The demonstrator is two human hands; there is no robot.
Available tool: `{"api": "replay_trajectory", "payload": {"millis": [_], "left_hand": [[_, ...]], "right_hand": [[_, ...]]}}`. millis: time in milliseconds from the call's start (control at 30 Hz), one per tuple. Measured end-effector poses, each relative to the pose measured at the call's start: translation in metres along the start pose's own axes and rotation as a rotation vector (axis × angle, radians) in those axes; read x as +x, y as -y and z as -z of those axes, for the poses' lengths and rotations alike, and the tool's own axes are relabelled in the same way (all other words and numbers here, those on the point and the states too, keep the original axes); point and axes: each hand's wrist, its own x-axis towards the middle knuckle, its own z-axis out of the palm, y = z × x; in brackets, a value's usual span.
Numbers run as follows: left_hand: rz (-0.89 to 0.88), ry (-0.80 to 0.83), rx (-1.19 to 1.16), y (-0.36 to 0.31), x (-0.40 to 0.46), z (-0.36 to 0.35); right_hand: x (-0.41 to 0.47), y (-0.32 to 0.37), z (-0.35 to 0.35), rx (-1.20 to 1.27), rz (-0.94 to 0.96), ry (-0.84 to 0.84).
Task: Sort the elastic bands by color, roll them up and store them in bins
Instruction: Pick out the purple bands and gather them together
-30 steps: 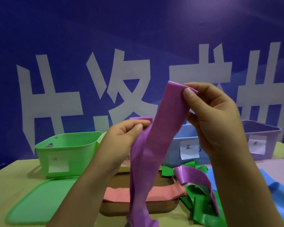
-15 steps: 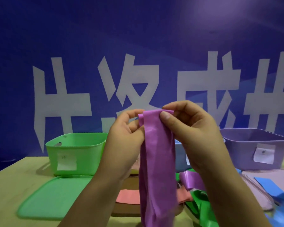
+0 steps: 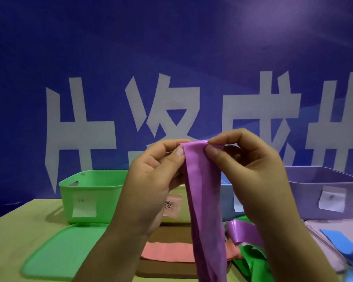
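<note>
A purple elastic band (image 3: 206, 202) hangs straight down in front of me, folded over at its top edge. My left hand (image 3: 151, 186) pinches the top left corner and my right hand (image 3: 251, 180) pinches the top right corner. On the table behind lie a pink band (image 3: 167, 252), another purple band (image 3: 240, 233), green bands (image 3: 251, 261) and a blue band (image 3: 342, 243). A green bin (image 3: 90, 192) stands at the left and a purple bin (image 3: 324, 192) at the right. Between them, a pale yellow bin (image 3: 181, 212) and a blue bin (image 3: 226, 198) are mostly hidden by my hands.
A green lid (image 3: 65, 251) lies flat in front of the green bin. A brown lid (image 3: 167, 269) sits under the pink band, and a pale purple lid (image 3: 330, 241) lies at the right. A blue banner with white characters (image 3: 171, 88) closes off the back.
My hands came together and lowered: the right hand brought the band's upper end down to the left hand, and both now pinch the folded top. The camera tilted slightly upward.
</note>
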Motion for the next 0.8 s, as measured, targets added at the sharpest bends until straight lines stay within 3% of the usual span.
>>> {"api": "replay_trajectory", "payload": {"millis": [400, 800], "left_hand": [[0.063, 0.053, -0.058, -0.0028, 0.0017, 0.0036], [-0.102, -0.003, 0.064, 0.0012, -0.0011, -0.0011]], "right_hand": [[-0.0002, 0.0020, 0.0032, -0.001, 0.004, 0.040], [-0.0003, -0.0028, -0.0011, -0.037, 0.058, 0.002]]}}
